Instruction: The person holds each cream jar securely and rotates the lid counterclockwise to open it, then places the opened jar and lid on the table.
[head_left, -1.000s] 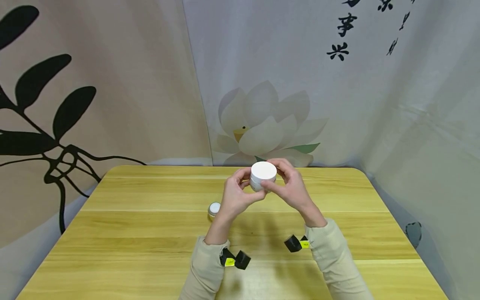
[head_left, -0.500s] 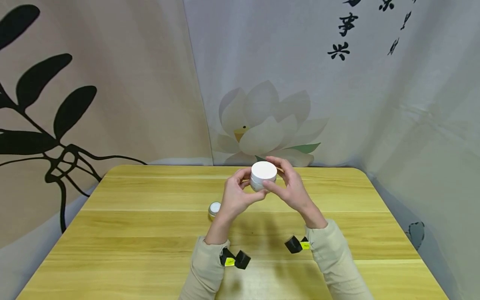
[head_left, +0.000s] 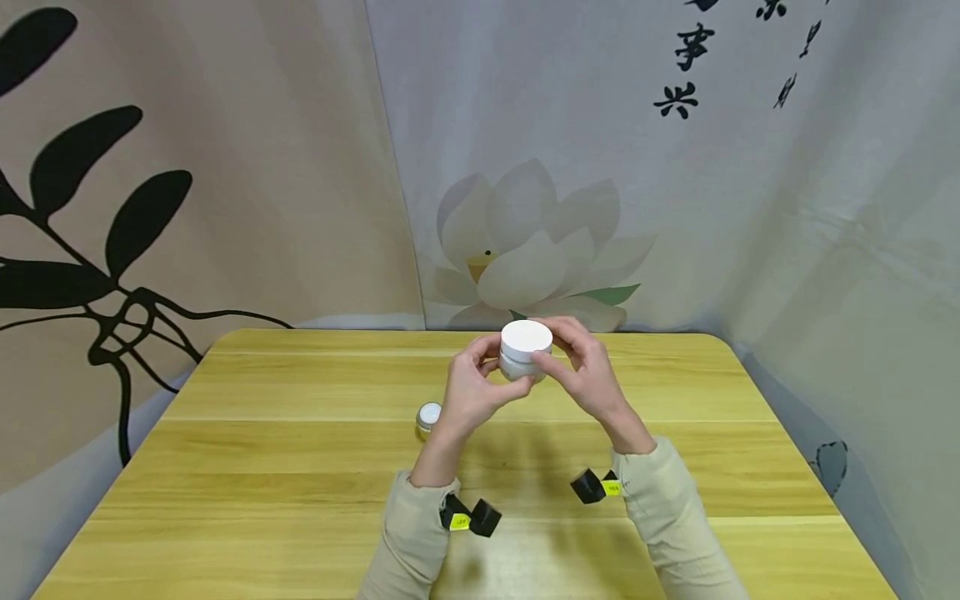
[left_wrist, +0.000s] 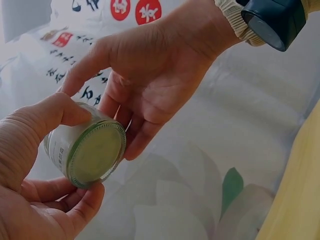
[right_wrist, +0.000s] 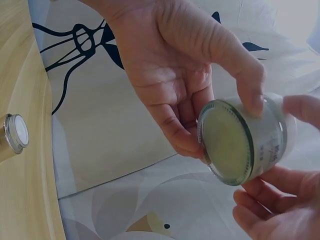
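Note:
Raised above the table's far half is a white cream jar (head_left: 515, 367) with a clear base and a flat white lid (head_left: 527, 335). My left hand (head_left: 474, 392) grips the jar's body, thumb on one side and fingers on the other. The right hand (head_left: 588, 375) holds the lid edge between thumb and fingers. Both wrist views show the jar's pale green glass bottom (left_wrist: 98, 154), with the left hand (right_wrist: 175, 65) nearest that end and the right hand (right_wrist: 280, 205) toward the lid. A smaller jar (head_left: 429, 417) with a white top stands behind my left wrist.
The wooden table (head_left: 262, 500) spreads beneath both forearms. Behind it hangs a printed cloth (head_left: 540, 242) with a lotus, dark leaves and writing. Each sleeve carries a black wrist camera (head_left: 485, 518).
My right thumb has shifted slightly right along the lid's near edge, while the right forefinger has moved a little left at the far side. The left hand and jar stay almost still.

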